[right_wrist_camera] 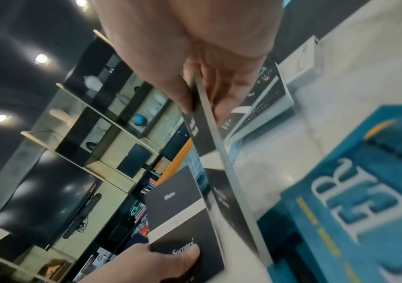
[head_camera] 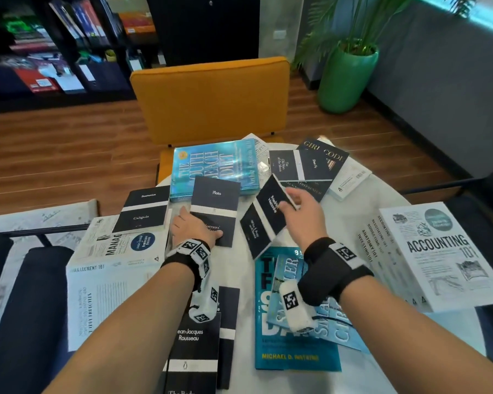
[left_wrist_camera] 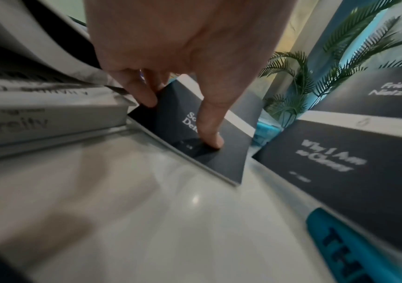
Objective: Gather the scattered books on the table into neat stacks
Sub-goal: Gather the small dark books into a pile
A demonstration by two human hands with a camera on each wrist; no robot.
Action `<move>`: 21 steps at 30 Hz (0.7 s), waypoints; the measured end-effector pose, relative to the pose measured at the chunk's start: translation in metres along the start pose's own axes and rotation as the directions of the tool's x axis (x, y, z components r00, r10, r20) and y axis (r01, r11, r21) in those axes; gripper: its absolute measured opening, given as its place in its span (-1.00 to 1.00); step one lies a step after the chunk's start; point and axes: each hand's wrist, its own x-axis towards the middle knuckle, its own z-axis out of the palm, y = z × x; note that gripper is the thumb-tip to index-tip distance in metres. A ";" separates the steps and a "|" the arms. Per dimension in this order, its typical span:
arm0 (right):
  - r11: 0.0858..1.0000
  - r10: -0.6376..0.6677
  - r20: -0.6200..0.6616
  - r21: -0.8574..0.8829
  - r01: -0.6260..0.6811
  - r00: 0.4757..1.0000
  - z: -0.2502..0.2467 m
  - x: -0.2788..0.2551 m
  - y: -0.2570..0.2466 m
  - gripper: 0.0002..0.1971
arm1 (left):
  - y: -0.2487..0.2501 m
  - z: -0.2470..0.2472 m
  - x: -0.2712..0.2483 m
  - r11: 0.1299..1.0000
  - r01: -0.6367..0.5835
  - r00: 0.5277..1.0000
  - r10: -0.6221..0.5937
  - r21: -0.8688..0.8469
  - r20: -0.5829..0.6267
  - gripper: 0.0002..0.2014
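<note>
Head view: my left hand point(head_camera: 192, 227) lies on the Plato book point(head_camera: 215, 211), thumb on the lower cover and the other fingers point(left_wrist_camera: 144, 92) curled over its left edge, so I grip it where it rests flat on the white table point(head_camera: 353, 211). From the left wrist my forefinger tip presses the dark cover near its lower corner. My right hand point(head_camera: 302, 213) pinches the Nietzsche book point(head_camera: 266, 220), thumb on the front cover, fingers point(right_wrist_camera: 228, 92) behind it; the book is lifted off the table and tilted, its long edge running down toward the Plato book. The two books are just beside each other, a narrow strip of bare table between them. To the left of the Plato book sit the Caligula book point(head_camera: 143, 211) and the Management book point(head_camera: 111, 282); a big blue book point(head_camera: 214, 166) lies partly beneath its far end. Below my right wrist lies a teal book point(head_camera: 293, 336). Bare table shows between my forearms.
</note>
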 end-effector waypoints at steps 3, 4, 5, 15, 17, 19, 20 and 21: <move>0.990 -0.089 -0.137 0.097 0.103 0.986 -0.012 0.002 -0.011 -0.65 | 0.000 -0.005 -0.003 1.000 -0.017 0.999 0.017 0.000 -0.048 -0.30; 0.985 -0.100 -0.160 0.122 0.120 0.982 -0.014 0.002 -0.015 -0.67 | 0.000 -0.009 -0.003 0.997 -0.022 0.998 0.018 -0.079 -0.053 -0.45; 0.981 -0.114 -0.161 0.139 0.137 0.980 -0.015 0.002 -0.020 -0.70 | 0.000 -0.012 -0.003 0.978 -0.030 0.999 0.021 -0.208 -0.046 -0.57; 0.992 -0.028 0.110 0.125 0.014 0.994 0.038 -0.011 -0.039 -0.74 | -0.040 -0.038 -0.054 0.674 -0.122 0.947 0.300 -0.729 0.119 -0.63; 0.992 -0.018 0.155 0.126 -0.001 0.988 0.057 -0.017 -0.042 -0.76 | -0.055 -0.046 -0.067 0.619 -0.090 0.955 0.276 -0.780 0.109 -0.57; 0.993 -0.017 0.210 0.118 -0.008 0.978 0.077 -0.024 -0.046 -0.77 | -0.070 -0.058 -0.075 0.587 -0.063 0.964 0.245 -0.807 0.104 -0.49; 0.995 -0.022 0.244 0.103 -0.003 0.970 0.085 -0.028 -0.049 -0.76 | -0.078 -0.063 -0.077 0.589 -0.063 0.969 0.228 -0.806 0.090 -0.48; 0.997 -0.036 0.281 0.077 0.015 0.959 0.095 -0.031 -0.051 -0.75 | -0.086 -0.069 -0.078 0.588 -0.065 0.977 0.204 -0.807 0.069 -0.50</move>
